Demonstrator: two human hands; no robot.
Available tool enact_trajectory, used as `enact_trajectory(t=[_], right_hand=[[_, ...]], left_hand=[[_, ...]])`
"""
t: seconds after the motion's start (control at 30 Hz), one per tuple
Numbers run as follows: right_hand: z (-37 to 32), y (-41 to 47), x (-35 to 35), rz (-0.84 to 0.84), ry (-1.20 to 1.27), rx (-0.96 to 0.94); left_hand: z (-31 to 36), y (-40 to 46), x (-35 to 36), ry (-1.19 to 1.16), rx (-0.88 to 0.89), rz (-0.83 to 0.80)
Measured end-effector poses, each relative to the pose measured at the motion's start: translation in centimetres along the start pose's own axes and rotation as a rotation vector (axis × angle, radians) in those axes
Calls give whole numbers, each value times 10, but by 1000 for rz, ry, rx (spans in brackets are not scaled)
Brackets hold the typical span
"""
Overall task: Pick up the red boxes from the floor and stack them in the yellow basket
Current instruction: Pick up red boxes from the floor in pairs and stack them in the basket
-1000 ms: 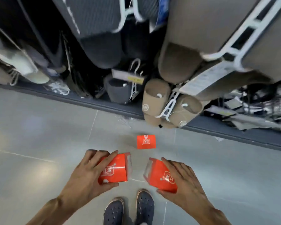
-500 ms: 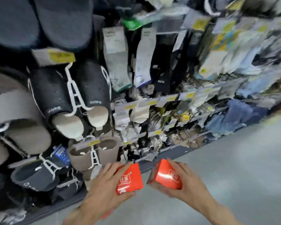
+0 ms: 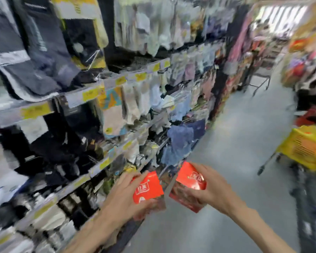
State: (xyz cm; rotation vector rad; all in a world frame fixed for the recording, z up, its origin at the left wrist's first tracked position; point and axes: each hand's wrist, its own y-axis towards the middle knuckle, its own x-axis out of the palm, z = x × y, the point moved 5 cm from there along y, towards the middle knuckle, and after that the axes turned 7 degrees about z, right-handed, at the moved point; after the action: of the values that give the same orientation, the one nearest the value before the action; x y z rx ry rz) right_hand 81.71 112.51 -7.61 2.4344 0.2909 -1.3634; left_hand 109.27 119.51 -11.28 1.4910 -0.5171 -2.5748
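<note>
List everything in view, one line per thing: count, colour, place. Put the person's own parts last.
red boxes: two, red-orange with white label; left box and right box, held side by side low in the middle of the view, apart from each other.
yellow basket: one, yellow, at the right edge on a wheeled frame, with something red-orange showing through its wall.
shelving: one long run with yellow price tags, along the left side, hung with packaged socks and clothing in grey, white, blue and black; count too blurred to tell.
floor: grey, aisle running away on the right.
far displays: mixed bright colours, top right, blurred.
left hand: one, grips the left box.
right hand: one, grips the right box.
</note>
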Motion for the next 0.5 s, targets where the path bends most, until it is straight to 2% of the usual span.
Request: enact_trajectory(t=[0.27,0.5], right_hand=[[104,110,-94,151,-84,180],[204,203,-145,231,-158,324]], left_hand=[[48,216,60,-34,178,-35],[82,396,126,-74,332,-46]])
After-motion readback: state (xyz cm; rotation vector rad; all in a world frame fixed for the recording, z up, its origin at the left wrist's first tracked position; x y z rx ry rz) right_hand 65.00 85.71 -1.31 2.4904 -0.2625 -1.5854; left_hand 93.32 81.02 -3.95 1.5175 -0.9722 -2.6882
